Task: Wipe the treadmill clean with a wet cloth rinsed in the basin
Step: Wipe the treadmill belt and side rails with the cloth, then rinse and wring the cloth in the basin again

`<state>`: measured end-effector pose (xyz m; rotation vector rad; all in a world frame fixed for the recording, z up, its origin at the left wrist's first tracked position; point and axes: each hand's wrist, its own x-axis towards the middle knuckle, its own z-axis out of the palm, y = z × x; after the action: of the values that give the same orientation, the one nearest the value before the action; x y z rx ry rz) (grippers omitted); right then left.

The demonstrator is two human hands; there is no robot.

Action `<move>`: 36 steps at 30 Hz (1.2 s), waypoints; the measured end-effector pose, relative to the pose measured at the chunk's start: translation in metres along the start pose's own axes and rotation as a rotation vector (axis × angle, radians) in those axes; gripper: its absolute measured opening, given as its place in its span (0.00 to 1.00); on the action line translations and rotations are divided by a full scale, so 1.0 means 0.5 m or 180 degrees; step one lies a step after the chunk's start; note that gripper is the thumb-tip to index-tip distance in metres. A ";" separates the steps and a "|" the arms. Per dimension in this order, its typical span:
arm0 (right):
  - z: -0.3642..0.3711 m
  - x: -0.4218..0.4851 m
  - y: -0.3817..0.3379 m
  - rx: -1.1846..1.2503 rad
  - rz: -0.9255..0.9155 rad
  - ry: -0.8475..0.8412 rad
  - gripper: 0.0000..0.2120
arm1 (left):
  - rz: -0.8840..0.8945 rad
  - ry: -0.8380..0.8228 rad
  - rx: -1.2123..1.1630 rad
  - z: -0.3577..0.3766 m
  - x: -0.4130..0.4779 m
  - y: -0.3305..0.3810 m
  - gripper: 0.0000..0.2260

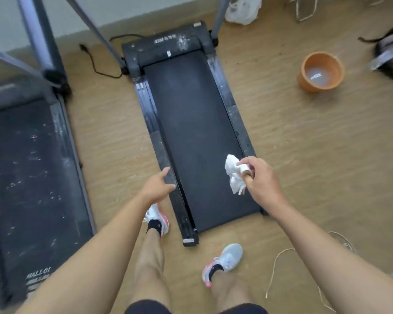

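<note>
Cloth [233,172] bunched in right hand [261,180] grip, over treadmill [191,109] belt; left hand [154,189] slack, fingers spread.

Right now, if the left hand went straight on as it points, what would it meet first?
Likely the treadmill rail, just ahead of the left hand; depth is unclear.

Right hand [260,177] grips white cloth [233,173] above treadmill [195,123].

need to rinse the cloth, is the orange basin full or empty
Has water, not full: the basin stands upright on the floor and a pale pool with a glint covers its bottom.
</note>
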<state>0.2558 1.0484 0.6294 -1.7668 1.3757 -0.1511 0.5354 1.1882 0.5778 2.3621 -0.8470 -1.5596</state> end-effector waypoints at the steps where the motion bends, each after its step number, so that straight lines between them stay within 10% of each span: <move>1: -0.049 -0.047 -0.029 -0.0083 -0.0029 0.0022 0.12 | 0.0247 0.0024 0.0041 -0.011 -0.074 0.045 0.34; 12: -0.246 -0.360 -0.145 -0.0023 0.0262 0.0862 0.13 | 0.1660 -0.0425 0.0691 0.028 -0.383 0.242 0.36; 23: -0.520 -0.299 0.050 0.0666 0.0872 0.2015 0.07 | 0.2085 -0.0929 0.1620 0.227 -0.351 0.598 0.35; 36: -0.990 -0.022 0.296 0.0617 0.0863 0.1504 0.07 | 0.2054 -0.0789 0.2102 0.458 -0.181 1.164 0.37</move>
<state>-0.1364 0.7841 0.8377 -1.4170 1.8522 -0.5618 0.0983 0.7956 0.8112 1.8879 -2.1896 -1.4255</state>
